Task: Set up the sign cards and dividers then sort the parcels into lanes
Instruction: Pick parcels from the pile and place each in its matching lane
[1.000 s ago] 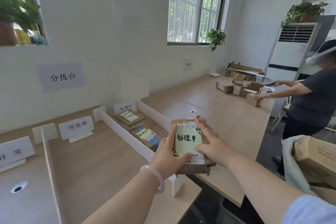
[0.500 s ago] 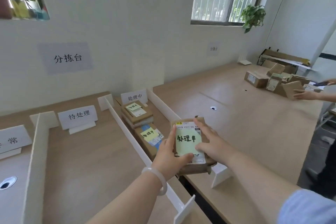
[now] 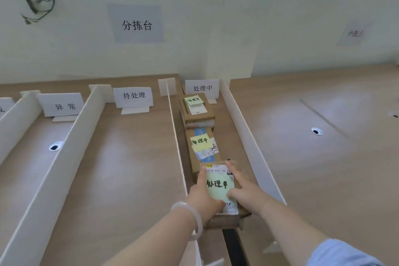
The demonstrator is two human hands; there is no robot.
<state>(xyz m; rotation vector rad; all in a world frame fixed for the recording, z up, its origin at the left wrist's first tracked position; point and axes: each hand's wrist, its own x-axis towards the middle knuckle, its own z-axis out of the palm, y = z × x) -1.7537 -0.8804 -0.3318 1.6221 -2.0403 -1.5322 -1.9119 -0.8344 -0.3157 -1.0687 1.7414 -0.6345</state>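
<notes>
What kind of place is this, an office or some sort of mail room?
Probably a small parcel-sorting station: white dividers split the table into lanes, each with a sign card, and labelled parcels sit in one.

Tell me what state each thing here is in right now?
Held parcel: gripped by both hands, at the lane's near end.
Left hand: gripping it.
Right hand: gripping it.
Middle parcel: lying flat, sticky note on top.
Far parcels: stacked.
Sign cards: standing upright.
Dividers: standing.
</notes>
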